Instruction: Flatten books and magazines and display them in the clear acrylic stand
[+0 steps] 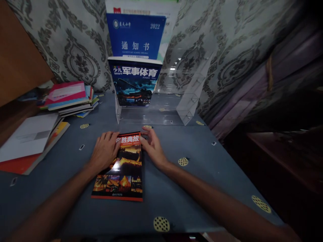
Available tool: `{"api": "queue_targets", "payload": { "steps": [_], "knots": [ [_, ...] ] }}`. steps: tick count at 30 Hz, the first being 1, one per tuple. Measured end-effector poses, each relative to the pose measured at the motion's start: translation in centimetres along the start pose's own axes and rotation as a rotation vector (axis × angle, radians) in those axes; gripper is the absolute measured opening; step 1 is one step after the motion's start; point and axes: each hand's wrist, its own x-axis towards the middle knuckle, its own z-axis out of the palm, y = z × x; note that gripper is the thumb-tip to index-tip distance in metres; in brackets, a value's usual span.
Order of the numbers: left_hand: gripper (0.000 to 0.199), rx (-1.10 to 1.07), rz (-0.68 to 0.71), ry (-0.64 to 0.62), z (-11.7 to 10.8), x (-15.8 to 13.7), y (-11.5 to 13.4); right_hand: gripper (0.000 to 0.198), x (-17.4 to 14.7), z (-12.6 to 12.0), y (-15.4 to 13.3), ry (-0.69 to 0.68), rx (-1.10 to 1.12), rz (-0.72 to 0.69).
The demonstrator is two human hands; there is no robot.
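A book with a black and orange cover lies flat on the table in front of me. My left hand rests over its upper left part, fingers stretched out and covering some of the title. At the upper right edge of the book is my right hand, its fingers apart and its thumb against or close to the cover. Behind them stands a clear acrylic rack. On the rack's left side, a dark blue book with a tank picture leans before a blue booklet.
A pile of books lies at the back left of the table. Nearer me are a white sheet and more books. Patterned wall covering rises behind the rack; a curtain hangs to the right.
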Motion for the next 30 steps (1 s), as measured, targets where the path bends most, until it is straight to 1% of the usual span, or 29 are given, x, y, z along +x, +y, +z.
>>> {"api": "queue_targets", "payload": {
  "steps": [2,3,7,8,10,12,14,18,20,23,26,28,29,30],
  "knots": [
    [0.041,-0.028,-0.009,0.002,0.0,0.0,-0.1,0.049,-0.6,0.3,-0.3,0.0,0.178,0.099],
    [0.041,-0.049,-0.014,0.006,0.1,0.0,-0.3,0.048,-1.0,0.4,-0.6,-0.038,0.241,0.144],
    [0.041,-0.204,-0.018,0.037,0.4,0.1,-1.0,0.048,-2.9,0.7,-1.8,-0.344,0.359,0.334],
    [0.041,-0.247,-0.019,0.046,0.4,0.1,-1.2,0.05,-3.3,0.8,-2.0,-0.397,0.368,0.374],
    [0.04,-0.328,-0.024,0.058,0.4,0.0,-1.3,0.057,-4.0,1.1,-2.3,-0.449,0.383,0.422],
    [0.039,-0.414,-0.037,0.065,0.2,0.0,-1.0,0.065,-4.4,1.6,-2.4,-0.451,0.394,0.427],
    [0.039,-0.521,-0.061,0.078,-0.1,-0.1,-0.5,0.068,-4.4,2.1,-2.7,-0.436,0.398,0.4],
    [0.042,-0.773,-0.148,0.116,-1.2,-0.2,0.6,0.06,-3.8,3.6,-4.1,-0.375,0.401,0.309],
    [0.047,-0.931,-0.221,0.096,-1.9,-0.2,0.8,0.056,-3.4,4.6,-5.2,-0.35,0.395,0.302],
    [0.055,-1.188,-0.34,0.062,-2.9,0.0,0.4,0.055,-2.7,6.4,-6.3,-0.354,0.37,0.333],
    [0.062,-1.4,-0.423,0.066,-3.6,0.3,-0.4,0.055,-1.8,8.0,-6.5,-0.376,0.372,0.354],
    [0.065,-1.487,-0.457,0.088,-4.0,0.7,-1.1,0.056,-1.3,8.9,-6.2,-0.386,0.383,0.367],
    [0.065,-1.501,-0.466,0.109,-4.2,0.9,-1.5,0.058,-1.0,9.3,-6.0,-0.391,0.389,0.374],
    [0.065,-1.47,-0.462,0.136,-4.4,1.1,-1.9,0.059,-0.8,9.6,-5.8,-0.397,0.395,0.38]
  ]
}}
